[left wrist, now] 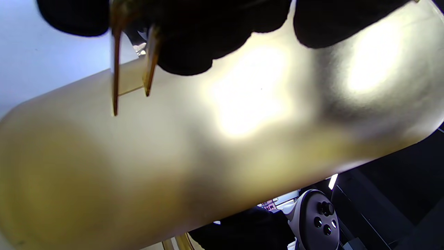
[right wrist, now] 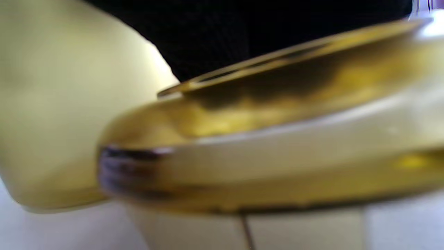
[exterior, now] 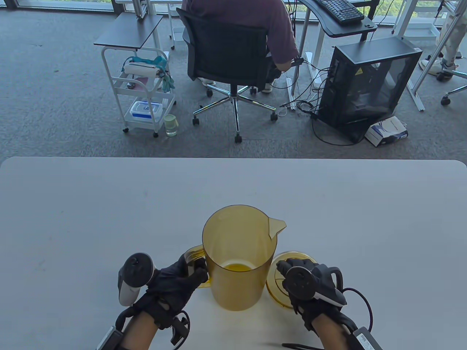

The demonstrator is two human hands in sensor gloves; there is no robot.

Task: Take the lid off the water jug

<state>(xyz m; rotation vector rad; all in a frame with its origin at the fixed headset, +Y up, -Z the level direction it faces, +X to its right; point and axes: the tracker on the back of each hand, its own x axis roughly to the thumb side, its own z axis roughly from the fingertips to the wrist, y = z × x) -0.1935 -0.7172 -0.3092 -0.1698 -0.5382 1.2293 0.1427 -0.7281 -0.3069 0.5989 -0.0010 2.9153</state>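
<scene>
Grey office carpet stretches behind a white table (exterior: 73,204), with a white cart (exterior: 144,98) at far left, a seated person (exterior: 248,22) in a black chair at centre, and a black computer case (exterior: 368,85) at right. On the table's near edge, the left hand (exterior: 175,284) has its fingers curled round the handle (exterior: 193,255) of an amber jug (exterior: 239,255), which stands upright and open-topped, spout toward the far right. Just right of the jug, the amber lid (exterior: 279,284) lies low by the table beneath the right hand (exterior: 310,288). The right fingers rest on the lid; whether they grip it cannot be told.
</scene>
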